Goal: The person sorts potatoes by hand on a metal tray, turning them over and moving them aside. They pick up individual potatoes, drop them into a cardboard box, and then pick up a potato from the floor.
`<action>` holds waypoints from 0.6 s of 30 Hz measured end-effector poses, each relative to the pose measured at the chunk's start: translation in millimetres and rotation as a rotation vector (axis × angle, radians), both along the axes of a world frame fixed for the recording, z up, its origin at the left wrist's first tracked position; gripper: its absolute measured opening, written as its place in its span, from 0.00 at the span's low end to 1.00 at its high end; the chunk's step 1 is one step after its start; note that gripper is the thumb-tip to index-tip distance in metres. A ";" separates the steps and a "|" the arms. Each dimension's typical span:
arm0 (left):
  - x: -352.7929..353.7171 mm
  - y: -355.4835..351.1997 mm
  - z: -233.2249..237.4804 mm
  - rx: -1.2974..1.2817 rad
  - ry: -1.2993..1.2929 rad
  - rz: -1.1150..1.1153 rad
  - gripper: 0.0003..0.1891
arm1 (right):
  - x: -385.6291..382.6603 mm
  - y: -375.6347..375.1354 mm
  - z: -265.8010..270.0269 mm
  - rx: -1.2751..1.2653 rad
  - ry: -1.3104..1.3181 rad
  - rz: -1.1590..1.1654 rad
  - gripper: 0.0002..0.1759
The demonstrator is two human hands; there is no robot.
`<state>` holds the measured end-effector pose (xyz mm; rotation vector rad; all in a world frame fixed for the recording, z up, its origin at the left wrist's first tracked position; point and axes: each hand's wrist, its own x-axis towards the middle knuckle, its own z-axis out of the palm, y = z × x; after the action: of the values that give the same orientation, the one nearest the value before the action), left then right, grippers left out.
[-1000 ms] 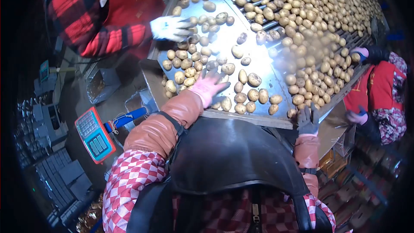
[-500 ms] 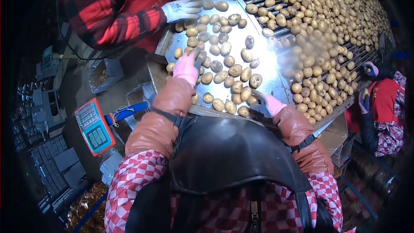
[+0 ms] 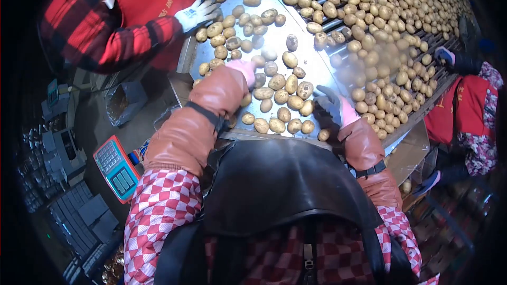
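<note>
My left hand (image 3: 243, 69), in a pink and grey glove, reaches over potatoes (image 3: 277, 82) spread on a metal sorting table (image 3: 317, 68). Its fingers are mostly hidden behind the back of the glove, so I cannot see whether one is held. A pale potato (image 3: 258, 62) lies right beside it. My right hand (image 3: 336, 106), gloved in the same colours, is over the table's near right part with fingers stretched out and apart. Close to its fingertips are a dark-spotted potato (image 3: 305, 90) and a smaller one (image 3: 307, 108). Nothing shows in its grasp.
A co-worker's white-gloved hand (image 3: 198, 13) touches potatoes at the table's left edge. Many potatoes cover a slatted rack (image 3: 338, 24) at the upper right. Another person in a red apron (image 3: 470, 108) is at far right. A scale (image 3: 116, 169) stands at left.
My left hand has moved slightly right and its fingers have dropped from view. My right hand has lifted away from the near-edge potatoes, fingers now extended. The co-worker's white glove has shifted left.
</note>
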<state>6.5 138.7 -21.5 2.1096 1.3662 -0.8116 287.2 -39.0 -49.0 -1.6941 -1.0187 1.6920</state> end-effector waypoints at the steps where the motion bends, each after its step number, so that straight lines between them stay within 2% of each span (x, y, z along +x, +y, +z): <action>1: -0.7 -12.5 -17.4 -0.009 -0.062 -0.050 0.22 | 2.4 -0.7 -7.9 0.004 0.029 -0.053 0.29; 2: -1.0 -24.6 -25.0 -0.026 -0.121 0.021 0.20 | 4.5 -0.7 -16.8 0.011 0.058 -0.102 0.28; 4: -18.4 -37.6 -46.3 0.047 -0.286 -0.013 0.16 | 4.4 4.0 -21.1 0.019 -0.014 -0.130 0.26; 6: -27.8 -47.0 -62.6 0.153 -0.375 0.137 0.14 | -4.3 13.4 -6.7 0.100 -0.187 -0.112 0.24; 7: -25.8 -49.9 -64.0 0.208 -0.408 0.253 0.12 | -0.1 15.2 -23.9 0.066 -0.132 -0.171 0.24; 8: -25.1 -50.6 -66.3 0.210 -0.410 0.256 0.12 | -0.8 20.8 -31.2 0.068 -0.134 -0.168 0.24; 10: -24.3 -47.9 -71.8 0.378 -0.528 0.406 0.11 | -4.1 31.9 -44.5 0.066 -0.312 -0.183 0.24; 11: -25.2 -47.0 -71.9 0.368 -0.647 0.473 0.11 | -9.2 34.1 -52.3 0.106 -0.317 -0.172 0.24; 12: -27.3 -48.4 -71.7 0.371 -0.643 0.483 0.11 | -12.9 37.8 -59.5 0.040 -0.407 -0.078 0.28; 14: -29.6 -46.6 -70.0 0.362 -0.642 0.576 0.13 | -36.4 44.3 -0.2 0.126 -0.715 0.267 0.33; 15: -29.4 -46.6 -66.3 0.315 -0.662 0.594 0.15 | -46.5 47.9 14.1 0.056 -0.785 0.341 0.37; 16: -24.1 -54.3 -59.9 0.297 -0.686 0.668 0.15 | -46.1 52.1 9.8 0.068 -0.777 0.347 0.37; 18: -22.3 -66.5 -60.5 0.302 -0.822 0.647 0.15 | -38.8 60.0 -10.0 0.020 -0.688 0.431 0.38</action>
<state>-15.7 72.2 -82.0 1.6782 1.5594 0.4986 248.5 20.9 -59.0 -2.2230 -1.8093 1.3181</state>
